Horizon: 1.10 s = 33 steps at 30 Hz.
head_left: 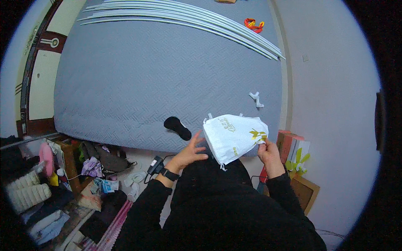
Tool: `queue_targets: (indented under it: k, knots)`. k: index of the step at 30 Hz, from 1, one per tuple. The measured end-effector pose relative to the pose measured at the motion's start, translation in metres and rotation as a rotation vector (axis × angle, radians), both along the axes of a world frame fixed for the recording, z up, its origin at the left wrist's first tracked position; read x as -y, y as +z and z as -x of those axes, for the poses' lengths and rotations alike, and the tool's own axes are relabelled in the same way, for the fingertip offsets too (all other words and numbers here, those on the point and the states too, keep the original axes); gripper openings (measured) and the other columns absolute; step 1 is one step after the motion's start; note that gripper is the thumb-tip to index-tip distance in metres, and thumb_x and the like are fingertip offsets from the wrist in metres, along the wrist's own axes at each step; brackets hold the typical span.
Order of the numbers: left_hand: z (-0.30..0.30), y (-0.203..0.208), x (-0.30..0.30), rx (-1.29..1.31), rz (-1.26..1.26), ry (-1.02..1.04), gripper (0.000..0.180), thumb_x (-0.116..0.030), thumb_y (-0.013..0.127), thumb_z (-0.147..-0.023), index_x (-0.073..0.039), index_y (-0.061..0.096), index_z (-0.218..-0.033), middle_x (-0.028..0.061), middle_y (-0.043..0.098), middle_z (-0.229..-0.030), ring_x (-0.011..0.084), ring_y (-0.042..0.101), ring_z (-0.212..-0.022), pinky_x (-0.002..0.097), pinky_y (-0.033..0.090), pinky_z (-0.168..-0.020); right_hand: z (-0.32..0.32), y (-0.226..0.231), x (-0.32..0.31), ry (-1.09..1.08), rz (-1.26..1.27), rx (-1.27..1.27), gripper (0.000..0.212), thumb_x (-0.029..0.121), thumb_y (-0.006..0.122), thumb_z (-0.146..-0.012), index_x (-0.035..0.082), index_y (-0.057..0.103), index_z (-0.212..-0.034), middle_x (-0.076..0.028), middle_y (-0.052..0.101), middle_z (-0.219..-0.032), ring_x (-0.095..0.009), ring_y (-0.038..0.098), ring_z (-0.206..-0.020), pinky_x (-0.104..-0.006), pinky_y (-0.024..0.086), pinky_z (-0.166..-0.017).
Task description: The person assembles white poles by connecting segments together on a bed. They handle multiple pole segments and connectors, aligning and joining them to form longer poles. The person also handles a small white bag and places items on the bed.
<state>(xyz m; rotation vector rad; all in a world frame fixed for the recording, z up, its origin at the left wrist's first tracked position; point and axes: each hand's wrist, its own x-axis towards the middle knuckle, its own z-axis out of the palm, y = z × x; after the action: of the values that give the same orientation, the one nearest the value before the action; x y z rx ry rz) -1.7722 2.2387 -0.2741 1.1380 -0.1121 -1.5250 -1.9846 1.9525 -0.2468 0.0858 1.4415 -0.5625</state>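
A white drawstring bag [234, 136] with a gold-green leaf print hangs in front of me, over the near edge of the bed. Its right end is pinched by my right hand [271, 157]. Just left of the bag, my left hand [191, 151] has its fingers spread and holds nothing. Beyond that hand a black sock-like item [177, 127], long and flat, lies on the grey quilted bedcover [146, 79]. What the bag contains is hidden.
White poles [180, 12] lie across the far bed, beside a red and yellow strap bundle [254, 26]. A white bracket-like piece [256, 99] rests near the wall. Clothes [31, 188] crowd the left floor; a cardboard box [303, 190] stands at right.
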Motion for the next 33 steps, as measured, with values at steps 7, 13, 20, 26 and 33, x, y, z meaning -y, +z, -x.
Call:
queue_targets:
  k: [7, 13, 20, 26, 33]
  knots:
    - [0.009, 0.047, 0.046, -0.198, -0.003, 0.318, 0.052, -0.023, 0.054, -0.094, -0.009, 0.030, -0.137, 0.0076, 0.055, -0.116, 0.0120, 0.056, -0.099, 0.0274, 0.050, -0.076, 0.022, -0.033, -0.016, 0.226, -0.106, -0.072, 0.025, 0.017, 0.042, -0.098, -0.003, 0.050, -0.111, -0.012, 0.059, -0.099, -0.018, 0.062, -0.084, -0.0278, 0.057, -0.068]
    - [0.022, 0.079, 0.066, 0.297, -0.145, 0.409, 0.024, -0.002, 0.053, -0.085, -0.002, 0.050, -0.109, 0.0042, 0.064, -0.078, 0.0117, 0.061, -0.062, 0.0247, 0.048, -0.054, 0.021, -0.053, -0.022, 0.622, -0.072, -0.021, 0.025, 0.016, 0.046, -0.096, -0.002, 0.051, -0.113, -0.013, 0.058, -0.109, -0.021, 0.062, -0.093, -0.0356, 0.056, -0.077]
    - [0.066, 0.124, 0.079, 1.124, -0.374, 0.270, 0.020, -0.007, 0.061, -0.080, -0.004, 0.055, -0.098, 0.0099, 0.058, -0.065, 0.0188, 0.059, -0.056, 0.0302, 0.046, -0.054, -0.029, 0.016, -0.040, 1.383, 1.027, -0.051, 0.053, 0.019, 0.060, -0.087, 0.003, 0.039, -0.134, -0.006, 0.055, -0.102, -0.011, 0.051, -0.085, -0.0268, 0.045, -0.069]
    - [0.086, 0.135, 0.091, 1.198, -0.577, 0.503, 0.009, -0.005, 0.062, -0.076, -0.003, 0.057, -0.084, 0.0036, 0.054, -0.058, 0.0086, 0.051, -0.052, 0.0258, 0.043, -0.051, -0.068, 0.081, -0.025, 1.741, 1.123, 0.051, 0.079, 0.014, 0.065, -0.074, 0.002, 0.023, -0.141, -0.009, 0.059, -0.078, -0.023, 0.059, -0.067, -0.0363, 0.048, -0.062]
    - [0.089, 0.136, 0.079, 1.140, -0.665, 0.639, 0.007, -0.003, 0.059, -0.075, 0.000, 0.056, -0.081, -0.0002, 0.051, -0.057, 0.0062, 0.046, -0.053, 0.0233, 0.038, -0.049, -0.063, 0.089, 0.008, 1.886, 1.188, 0.022, 0.079, 0.007, 0.058, -0.067, 0.002, 0.028, -0.140, -0.010, 0.056, -0.069, -0.027, 0.058, -0.063, -0.0375, 0.047, -0.060]
